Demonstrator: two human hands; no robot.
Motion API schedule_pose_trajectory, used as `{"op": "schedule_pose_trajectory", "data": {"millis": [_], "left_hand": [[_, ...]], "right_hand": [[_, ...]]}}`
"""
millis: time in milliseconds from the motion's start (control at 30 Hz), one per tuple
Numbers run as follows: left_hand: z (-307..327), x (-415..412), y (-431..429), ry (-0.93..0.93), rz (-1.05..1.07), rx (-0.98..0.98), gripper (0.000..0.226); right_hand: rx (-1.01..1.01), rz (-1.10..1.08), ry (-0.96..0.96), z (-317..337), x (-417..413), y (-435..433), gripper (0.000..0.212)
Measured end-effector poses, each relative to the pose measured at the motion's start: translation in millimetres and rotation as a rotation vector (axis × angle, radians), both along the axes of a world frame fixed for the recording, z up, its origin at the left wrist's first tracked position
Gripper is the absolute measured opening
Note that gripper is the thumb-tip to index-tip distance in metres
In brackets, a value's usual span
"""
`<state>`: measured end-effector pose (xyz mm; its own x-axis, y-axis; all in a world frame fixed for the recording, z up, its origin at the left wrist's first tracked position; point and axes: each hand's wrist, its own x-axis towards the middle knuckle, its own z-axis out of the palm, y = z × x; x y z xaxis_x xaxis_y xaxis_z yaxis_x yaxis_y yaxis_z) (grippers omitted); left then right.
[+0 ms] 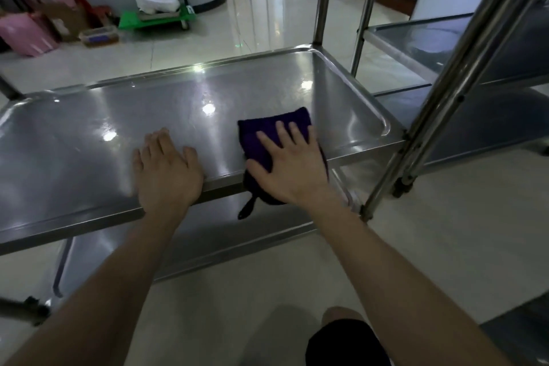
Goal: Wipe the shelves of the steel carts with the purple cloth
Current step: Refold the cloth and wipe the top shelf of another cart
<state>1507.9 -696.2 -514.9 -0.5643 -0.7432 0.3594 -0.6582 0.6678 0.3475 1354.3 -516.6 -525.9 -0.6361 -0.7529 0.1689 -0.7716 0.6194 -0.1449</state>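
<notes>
The middle shelf (89, 134) of a steel cart fills the view, shiny with light spots on it. A folded purple cloth (258, 134) lies near its front right part and hangs over the front edge, a small loop dangling below. My right hand (288, 163) lies flat on the cloth with fingers spread and straight, pressing it onto the shelf. To the left of the cloth, my left hand (166, 169) rests flat on the bare steel by the front edge, fingers straight.
A top shelf overhangs at the frame's upper edge. A lower shelf (208, 235) shows beneath. A second steel cart (445, 47) stands at the right, its slanted posts (439, 98) close to my right arm. Pink bags, boxes and a green dolly (154, 19) sit on the floor beyond.
</notes>
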Motion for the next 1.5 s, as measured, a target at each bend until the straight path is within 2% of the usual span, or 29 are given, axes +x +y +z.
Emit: {"op": "schedule_pose_trajectory", "data": {"millis": [67, 200, 300, 433, 533, 667, 800, 900, 1033, 1133, 1233, 1333, 1500], "left_hand": [[-1, 2, 1, 0.083, -0.025, 0.003, 0.064], [14, 34, 5, 0.377, -0.166, 0.232, 0.039], [10, 99, -15, 0.262, -0.171, 0.044, 0.044], [-14, 207, -60, -0.106, -0.07, -0.082, 0.088], [-26, 248, -83, -0.341, -0.057, -0.141, 0.114], [-35, 249, -83, -0.301, -0.022, -0.192, 0.116], [-45, 253, -83, -0.252, -0.016, -0.222, 0.107], [-49, 255, -82, -0.211, -0.04, -0.253, 0.1], [-55, 256, -89, -0.177, -0.059, -0.289, 0.097], [-60, 255, -87, -0.154, -0.059, -0.287, 0.099], [-64, 252, -84, -0.107, -0.056, -0.305, 0.1], [-65, 248, -81, -0.112, -0.042, -0.302, 0.101], [-66, 250, -89, -0.157, -0.055, -0.303, 0.117]], "right_hand": [[-0.036, 0.108, 0.018, -6, 39, -31, 0.083], [-0.085, 0.171, 0.058, -7, 48, -34, 0.082], [-0.069, 0.188, 0.053, -5, 39, -27, 0.094], [0.084, 0.241, -0.018, 6, 30, -19, 0.115], [0.174, 0.233, 0.036, 12, 32, -17, 0.118], [0.16, 0.179, 0.089, 11, 85, -53, 0.11], [0.139, 0.288, 0.091, 6, 183, -132, 0.106], [0.153, 0.346, 0.036, 9, 214, -164, 0.103], [0.166, 0.323, -0.076, 12, 177, -156, 0.107], [0.21, 0.17, -0.206, 19, 121, -146, 0.112], [0.249, 0.01, -0.215, 26, 74, -154, 0.115], [0.269, -0.062, -0.217, 28, 63, -199, 0.115], [0.293, 0.127, -0.177, 40, 115, -296, 0.098]]}}
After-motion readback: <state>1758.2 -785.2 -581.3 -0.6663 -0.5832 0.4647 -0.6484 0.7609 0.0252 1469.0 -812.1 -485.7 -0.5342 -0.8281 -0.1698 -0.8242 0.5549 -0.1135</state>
